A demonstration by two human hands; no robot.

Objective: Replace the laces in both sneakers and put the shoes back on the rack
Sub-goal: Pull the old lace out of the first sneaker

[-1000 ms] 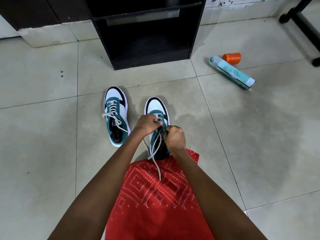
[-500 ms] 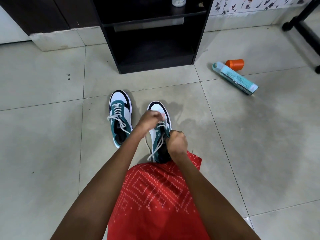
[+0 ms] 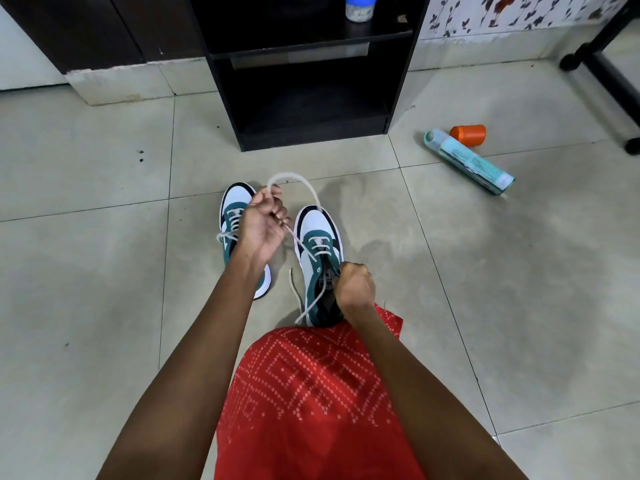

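Since half a second ago the left hand (image 3: 265, 225) has risen from just above the right sneaker (image 3: 317, 225) and moved up and to the left. It has drawn out a long piece of the white lace (image 3: 291, 174), which now makes a blurred arc above the fingers and comes down to the toe. Only the lowest eyelet rows seem to carry lace, so I judge this shoe is in the middle of the job; from this view I cannot tell if the lace is going out or coming in.

The left hand is clenched around the lace, fingers curled tight. The right hand (image 3: 356, 289) is closed as a fist at the tongue of the same shoe and seems to pinch the lace or the edge there, steadying it; one loose end hangs beside the shoe.

Both shoes stand on the tiled floor (image 3: 86, 271), side by side. The left sneaker (image 3: 233, 199) is laced, partly hidden behind the left hand. The black rack (image 3: 225, 98) stands beyond them, so putting the shoes back is not yet done.
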